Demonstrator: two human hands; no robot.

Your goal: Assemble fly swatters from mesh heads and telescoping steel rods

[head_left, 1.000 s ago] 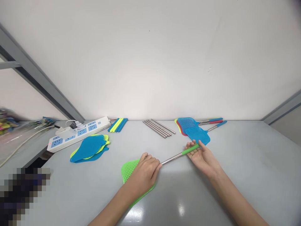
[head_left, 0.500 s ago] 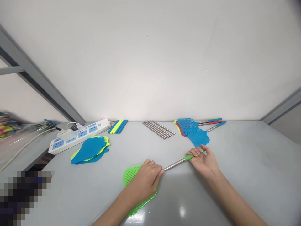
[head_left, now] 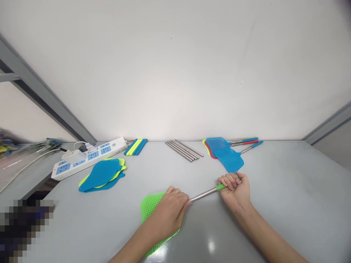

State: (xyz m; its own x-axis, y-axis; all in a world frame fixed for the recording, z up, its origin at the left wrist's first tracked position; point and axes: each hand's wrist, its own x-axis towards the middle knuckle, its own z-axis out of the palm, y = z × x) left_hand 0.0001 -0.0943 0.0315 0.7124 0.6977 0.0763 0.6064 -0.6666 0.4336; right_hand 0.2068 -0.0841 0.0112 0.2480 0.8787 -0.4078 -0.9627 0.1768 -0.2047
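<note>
While the green swatter [head_left: 203,194] is on the near side of the metal rods [head_left: 181,150], its long axis slants between both hands, its grip [head_left: 221,187] to the rods' right. The left hand [head_left: 174,206] closes fingers at the base of the mesh head [head_left: 151,205]; the right hand [head_left: 236,190] wraps this grip.

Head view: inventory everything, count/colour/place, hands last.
Green swatter: one, green with silver shaft, front centre
Finished swatters: at least four, blue/red/yellow-green, back right
Metal rods: about six, silver, back centre
Loose grips: about five, blue/yellow, back left
Loose swatter heads: stack, exact count unclear, blue/yellow-green, left
Power strip: one, white/blue, back left, plugs inserted
Wrapped items: count unclear, multicoloured, far left
Table: grey, underneath
Wall: whitish, behind
Left hand: one, bare, at green swatter's head end
Right hand: one, bare, around its grip
</note>
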